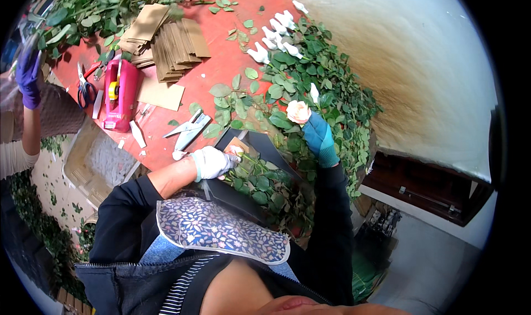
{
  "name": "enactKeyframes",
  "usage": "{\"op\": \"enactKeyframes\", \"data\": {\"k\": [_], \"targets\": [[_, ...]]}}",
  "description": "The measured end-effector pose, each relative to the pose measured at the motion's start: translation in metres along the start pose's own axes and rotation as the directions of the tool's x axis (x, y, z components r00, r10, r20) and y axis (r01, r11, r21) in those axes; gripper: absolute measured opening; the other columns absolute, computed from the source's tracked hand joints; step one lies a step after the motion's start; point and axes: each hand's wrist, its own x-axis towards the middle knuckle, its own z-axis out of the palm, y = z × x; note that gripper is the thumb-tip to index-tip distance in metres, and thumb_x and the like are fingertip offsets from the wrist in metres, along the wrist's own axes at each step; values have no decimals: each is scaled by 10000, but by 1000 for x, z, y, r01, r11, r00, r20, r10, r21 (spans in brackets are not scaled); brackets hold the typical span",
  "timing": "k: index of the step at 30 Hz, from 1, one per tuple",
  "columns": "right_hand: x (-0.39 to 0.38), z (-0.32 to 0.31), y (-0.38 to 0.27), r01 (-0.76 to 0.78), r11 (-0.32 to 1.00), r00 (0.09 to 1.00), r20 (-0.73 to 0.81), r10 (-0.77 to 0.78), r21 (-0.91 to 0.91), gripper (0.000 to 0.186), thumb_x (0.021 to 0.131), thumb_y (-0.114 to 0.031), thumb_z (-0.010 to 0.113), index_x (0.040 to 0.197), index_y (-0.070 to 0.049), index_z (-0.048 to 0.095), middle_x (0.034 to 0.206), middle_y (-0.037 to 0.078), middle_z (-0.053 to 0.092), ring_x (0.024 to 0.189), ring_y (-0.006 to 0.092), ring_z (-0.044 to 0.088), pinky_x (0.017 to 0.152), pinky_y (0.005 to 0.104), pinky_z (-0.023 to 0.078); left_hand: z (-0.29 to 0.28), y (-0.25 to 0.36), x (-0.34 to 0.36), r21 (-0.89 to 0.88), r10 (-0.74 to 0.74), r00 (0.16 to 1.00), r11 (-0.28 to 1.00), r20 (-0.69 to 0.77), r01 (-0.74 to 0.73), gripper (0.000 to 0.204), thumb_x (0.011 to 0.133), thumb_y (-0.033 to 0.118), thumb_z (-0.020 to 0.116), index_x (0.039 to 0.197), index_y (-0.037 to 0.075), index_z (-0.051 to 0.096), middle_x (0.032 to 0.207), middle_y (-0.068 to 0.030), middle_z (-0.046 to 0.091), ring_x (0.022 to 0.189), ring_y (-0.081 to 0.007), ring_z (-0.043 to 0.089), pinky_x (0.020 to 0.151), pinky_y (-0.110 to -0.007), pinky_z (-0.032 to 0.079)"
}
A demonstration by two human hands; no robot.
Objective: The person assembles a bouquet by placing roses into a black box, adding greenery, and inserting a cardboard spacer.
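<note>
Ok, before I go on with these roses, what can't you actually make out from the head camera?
Head view, the only one:
- Right hand: its blue glove hides the rose stem, so the grip is unclear.
- Left hand: white-gloved fingertips are buried in leaves; what they pinch is hidden.
- Dark tray: mostly covered by foliage and the patterned apron.
- Co-worker's purple-gloved hand: cut by the rim.
- Scissors: small, part hidden by the pink tape dispenser.
</note>
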Motion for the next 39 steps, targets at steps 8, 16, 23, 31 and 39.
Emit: {"op": "enactKeyframes", "data": {"k": [8, 16, 23, 31, 39], "targets": [[-22, -9, -27, -34, 972, 999, 16, 31, 232, 407, 937, -52, 446, 1320, 62, 525, 1317, 149, 578, 1197, 228, 561, 1057, 341, 400, 11, -8, 5, 8, 59, 995, 998, -82, -59, 345, 966, 265, 468, 1294, 179, 531, 938, -76, 700, 740, -214, 712, 710, -342, 552], [-13, -78, -153, 126, 916, 934, -267, -239, -381, 363, 928, -54, 427, 1248, 14, 585, 1164, 89, 623, 1026, 213, 598, 925, 322, 461, 19, -17, 3, 195, 198, 961, 968, -195, -159, 324, 849, 194, 595, 1152, 132, 498, 851, -95, 660, 716, -278, 690, 639, -424, 539], [81, 17, -314, 592, 408, 704, 199, -682, -695, 378, 732, -6, 592, 1108, -35, 614, 896, 177, 601, 789, 374, 586, 689, 420, 461, 31, -34, 10, 239, 195, 962, 960, -189, -148, 372, 801, 273, 650, 1136, 140, 557, 949, -106, 659, 799, -342, 665, 722, -454, 536], [255, 163, -403, 765, 49, 336, 333, -881, -642, 404, 814, -52, 607, 1215, -77, 563, 962, 140, 623, 871, 346, 620, 759, 417, 510, 25, -22, 16, 216, 251, 944, 955, -213, -205, 251, 793, 246, 681, 1007, 128, 626, 881, -120, 678, 807, -352, 673, 732, -464, 532], [217, 109, -320, 802, 250, 472, 319, -822, -542, 442, 796, -6, 617, 1229, -92, 602, 985, 140, 656, 807, 295, 648, 724, 384, 533, -8, 22, -9, -225, -119, 993, 967, -2, 115, 280, 996, 323, 327, 1104, 135, 504, 729, -103, 677, 633, -223, 699, 669, -371, 550]]}}
